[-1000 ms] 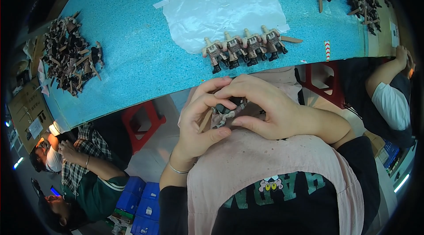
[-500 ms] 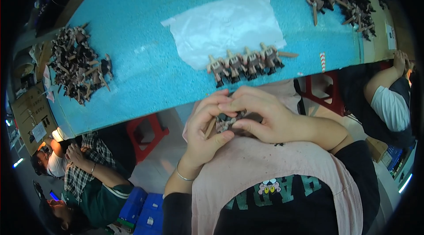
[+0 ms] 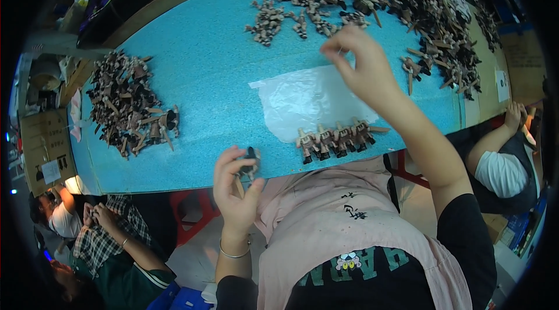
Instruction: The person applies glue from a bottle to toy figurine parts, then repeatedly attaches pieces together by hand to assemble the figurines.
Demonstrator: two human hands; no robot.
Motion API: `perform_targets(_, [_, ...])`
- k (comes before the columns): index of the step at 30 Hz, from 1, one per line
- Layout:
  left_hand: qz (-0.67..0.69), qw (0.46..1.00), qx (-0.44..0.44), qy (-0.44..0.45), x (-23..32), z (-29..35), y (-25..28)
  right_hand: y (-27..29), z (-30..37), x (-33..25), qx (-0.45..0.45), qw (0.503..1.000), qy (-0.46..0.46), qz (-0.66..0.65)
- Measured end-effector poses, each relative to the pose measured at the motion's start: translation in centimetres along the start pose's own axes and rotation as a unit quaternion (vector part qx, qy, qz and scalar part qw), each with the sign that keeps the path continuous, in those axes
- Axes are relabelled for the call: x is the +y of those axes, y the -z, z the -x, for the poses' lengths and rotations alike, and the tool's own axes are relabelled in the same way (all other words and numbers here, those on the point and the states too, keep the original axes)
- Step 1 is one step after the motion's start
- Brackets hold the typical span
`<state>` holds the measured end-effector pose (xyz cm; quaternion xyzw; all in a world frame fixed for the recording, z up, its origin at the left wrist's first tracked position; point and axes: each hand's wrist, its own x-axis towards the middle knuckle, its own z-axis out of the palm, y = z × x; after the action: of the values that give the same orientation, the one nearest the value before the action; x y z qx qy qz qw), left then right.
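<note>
At the table's near edge, my left hand (image 3: pixel 236 188) is closed round a small dark-and-grey toy figure (image 3: pixel 250 163), which its fingers partly hide. My right hand (image 3: pixel 360 59) is raised over the far side of the white plastic sheet (image 3: pixel 291 100), just short of a heap of small pale-and-dark figure parts (image 3: pixel 317 16). Its fingers are curled and smeared by motion, so whether they hold anything cannot be told. Several assembled figures (image 3: pixel 332 140) lie side by side in a row on the sheet's near edge.
A heap of brown and dark figures (image 3: pixel 125 100) lies at the table's left, and another dark heap (image 3: pixel 445 48) at the right. Co-workers sit on both sides, one with a plaid cloth (image 3: pixel 102 234). A red stool (image 3: pixel 189 214) stands under the near edge.
My hands were together at the near edge around a figure. The right has let go and moved far across the table; the left has moved left with the figure. The view has shifted too.
</note>
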<state>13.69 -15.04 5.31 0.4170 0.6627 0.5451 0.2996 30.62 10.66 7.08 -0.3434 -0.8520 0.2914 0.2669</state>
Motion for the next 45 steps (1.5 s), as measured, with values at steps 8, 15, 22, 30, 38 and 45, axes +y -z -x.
perform_targets(8, [-0.368, 0.919, 0.089, -0.111, -2.0, -2.9, 2.9, -4.4, -7.9, 1.9, 0.030, 0.902, 0.022, 0.431])
perform_targets(15, [-0.467, 0.859, 0.176, -0.116, -4.0, -5.7, 7.4, -3.3, -8.3, 2.9, 0.003, 0.933, -0.079, 0.350])
perform_targets(22, [-0.490, 0.840, 0.190, -0.136, -2.8, -4.9, 7.6, 0.0, -1.8, 0.8, -0.005, 1.000, -0.024, 0.003])
perform_targets(30, [-0.253, 0.942, -0.138, -0.171, 0.1, -2.1, -4.4, -0.3, 4.1, 0.6, -0.092, 0.996, 0.002, -0.004])
perform_targets(38, [-0.236, 0.942, -0.142, -0.194, -1.0, -1.7, -7.2, -0.1, 4.4, 1.3, -0.065, 0.997, 0.022, 0.019])
perform_targets(45, [-0.274, 0.938, -0.120, -0.173, -0.6, -1.5, -5.6, 1.3, 6.2, -0.2, -0.064, 0.927, -0.196, -0.315])
